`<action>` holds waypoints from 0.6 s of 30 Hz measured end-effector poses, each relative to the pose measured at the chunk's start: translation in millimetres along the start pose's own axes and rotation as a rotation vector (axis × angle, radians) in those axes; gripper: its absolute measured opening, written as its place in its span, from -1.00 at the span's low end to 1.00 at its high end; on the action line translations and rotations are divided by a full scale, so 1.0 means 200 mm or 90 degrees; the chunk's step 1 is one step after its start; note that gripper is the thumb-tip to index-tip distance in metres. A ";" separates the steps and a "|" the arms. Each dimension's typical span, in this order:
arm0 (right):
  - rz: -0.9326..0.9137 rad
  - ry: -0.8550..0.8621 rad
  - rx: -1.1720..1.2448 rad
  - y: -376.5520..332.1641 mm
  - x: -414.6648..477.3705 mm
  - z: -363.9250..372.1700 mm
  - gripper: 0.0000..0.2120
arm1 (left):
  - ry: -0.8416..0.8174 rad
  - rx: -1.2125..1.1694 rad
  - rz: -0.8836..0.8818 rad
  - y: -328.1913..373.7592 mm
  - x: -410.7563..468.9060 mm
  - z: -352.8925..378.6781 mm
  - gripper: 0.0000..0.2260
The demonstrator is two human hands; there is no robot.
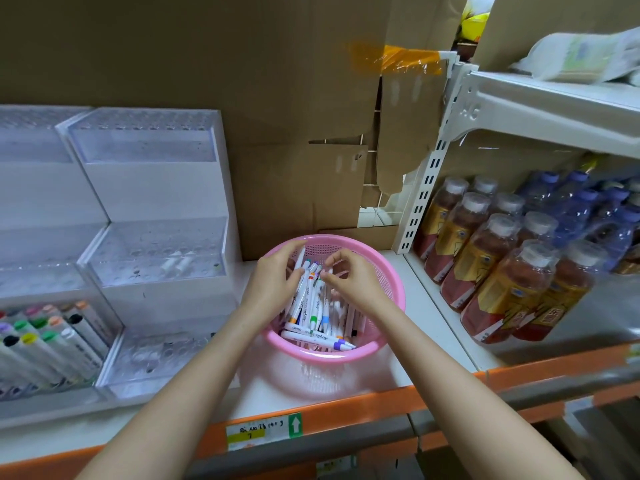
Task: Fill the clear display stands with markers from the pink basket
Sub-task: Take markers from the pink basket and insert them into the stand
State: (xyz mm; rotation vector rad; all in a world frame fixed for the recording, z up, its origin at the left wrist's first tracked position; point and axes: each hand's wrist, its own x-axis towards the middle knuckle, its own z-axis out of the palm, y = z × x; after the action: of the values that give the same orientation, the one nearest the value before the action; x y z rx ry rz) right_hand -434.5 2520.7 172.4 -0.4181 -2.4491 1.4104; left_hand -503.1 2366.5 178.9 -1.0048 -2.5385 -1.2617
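Your left hand is curled round a fanned bunch of markers, all still down inside the pink basket. Your right hand is hooked over the tips. It might be pinching one, but I honestly can't tell since the fingers hide it.

Main worry is that the bunch isn't squared up. Lift it like that and the outer ones will probably slide out, either back into the pile or onto the shelf. The basket also looks light, so dragging a handful up against its wall could tip it toward you.

The clear display stand on your left is nearly bare, and its holes look snug, so feeding from a messy fistful may drop some.
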 end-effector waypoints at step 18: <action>-0.201 0.095 0.080 -0.24 -0.22 -0.04 -0.53 | 0.096 -0.147 0.094 0.19 -0.15 -0.16 -0.61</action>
State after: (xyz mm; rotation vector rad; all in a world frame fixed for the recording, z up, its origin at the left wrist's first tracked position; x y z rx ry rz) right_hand -397.1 2486.2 213.7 -0.0982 -2.1782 1.3364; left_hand -462.5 2344.1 212.9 -1.0735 -2.2012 -1.5488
